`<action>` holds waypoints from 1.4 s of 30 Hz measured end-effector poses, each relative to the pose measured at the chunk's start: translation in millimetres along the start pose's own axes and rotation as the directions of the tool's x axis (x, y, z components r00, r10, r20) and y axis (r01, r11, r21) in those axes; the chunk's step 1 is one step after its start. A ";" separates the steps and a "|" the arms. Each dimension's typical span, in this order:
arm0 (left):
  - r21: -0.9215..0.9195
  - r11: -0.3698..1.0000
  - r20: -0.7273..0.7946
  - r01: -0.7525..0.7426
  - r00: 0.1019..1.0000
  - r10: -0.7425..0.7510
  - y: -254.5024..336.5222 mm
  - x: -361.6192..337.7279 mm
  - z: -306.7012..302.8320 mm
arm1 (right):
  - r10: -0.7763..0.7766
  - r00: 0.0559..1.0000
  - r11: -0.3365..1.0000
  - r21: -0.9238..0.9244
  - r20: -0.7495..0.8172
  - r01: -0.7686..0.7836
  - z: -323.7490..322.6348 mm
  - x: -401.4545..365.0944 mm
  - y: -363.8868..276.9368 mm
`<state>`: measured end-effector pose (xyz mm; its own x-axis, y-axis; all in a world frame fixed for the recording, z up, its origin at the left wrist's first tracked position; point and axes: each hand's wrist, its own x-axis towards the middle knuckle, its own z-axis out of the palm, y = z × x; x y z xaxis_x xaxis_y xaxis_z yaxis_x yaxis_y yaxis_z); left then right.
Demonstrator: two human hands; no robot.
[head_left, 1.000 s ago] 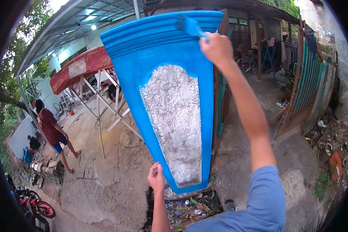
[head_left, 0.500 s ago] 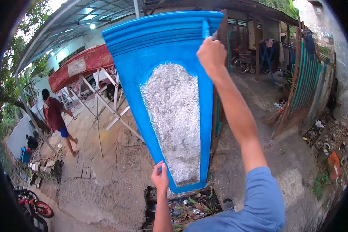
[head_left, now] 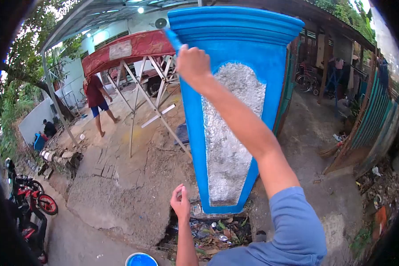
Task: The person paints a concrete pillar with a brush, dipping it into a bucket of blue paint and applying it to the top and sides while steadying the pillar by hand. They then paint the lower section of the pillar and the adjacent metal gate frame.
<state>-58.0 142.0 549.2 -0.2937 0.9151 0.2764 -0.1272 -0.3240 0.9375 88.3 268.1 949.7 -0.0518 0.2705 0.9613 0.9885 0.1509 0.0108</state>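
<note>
Head cam | R hand (head_left: 193,62) fist closed on paintbrush (head_left: 173,39) handle, bristles at far top-left edge of blue pillar (head_left: 235,88) | L hand (head_left: 180,205) half-curled, empty, near its base | paintbrush prob. light, stiff; wet bristles, so grip handle.

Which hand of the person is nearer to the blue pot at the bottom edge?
Left. The left hand hangs open just above and right of the blue pot; the right hand is far up, gripping a brush.
</note>
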 end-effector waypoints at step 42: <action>0.043 0.999 0.094 -0.023 0.995 0.019 -8.3 8.6 20.0 | 0.287 0.957 0.895 -0.344 -0.045 -0.285 -91.3 -60.6 181.8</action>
<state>-40.5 157.3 548.0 -0.2057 0.9272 0.3130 -0.0791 -0.3346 0.9390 284.1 192.4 918.5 0.2410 0.2589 0.9353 0.9481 -0.2688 -0.1699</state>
